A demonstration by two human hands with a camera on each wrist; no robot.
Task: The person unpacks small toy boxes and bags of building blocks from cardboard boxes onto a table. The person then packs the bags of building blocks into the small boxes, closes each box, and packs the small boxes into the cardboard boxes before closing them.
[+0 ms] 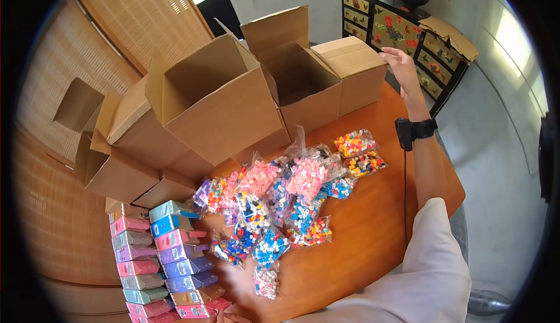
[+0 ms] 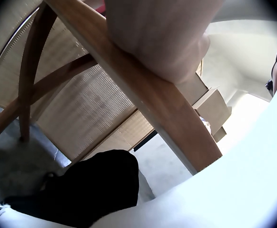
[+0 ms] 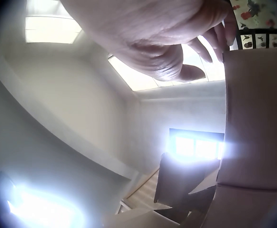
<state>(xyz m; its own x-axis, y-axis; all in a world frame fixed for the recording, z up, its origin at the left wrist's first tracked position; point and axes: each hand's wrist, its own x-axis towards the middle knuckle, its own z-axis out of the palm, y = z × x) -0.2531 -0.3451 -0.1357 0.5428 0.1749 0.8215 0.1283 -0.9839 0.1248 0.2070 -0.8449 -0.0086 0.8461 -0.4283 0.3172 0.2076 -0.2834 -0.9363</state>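
My right hand (image 1: 399, 69) is raised at the far right end of the boxes, its fingertips right at the edge of a closed-top cardboard box (image 1: 350, 58). In the right wrist view, the fingers are loosely bent beside the tall box side (image 3: 257, 118), with the thumb apart. At the bottom edge of the head view, only part of my left hand (image 1: 233, 317) shows, close to a pink small carton (image 1: 198, 310). The left wrist view has the heel of that hand over the wooden table edge (image 2: 157, 104); its fingers are mostly hidden.
Clear bags of colourful small pieces (image 1: 271, 189) lie heaped mid-table. Two rows of small coloured cartons (image 1: 134, 253) run along the left. Open cardboard boxes (image 1: 221, 107) stand stacked behind. Beyond the table is a painted cabinet (image 1: 391, 25). A cable (image 1: 405, 195) hangs from the right wristband.
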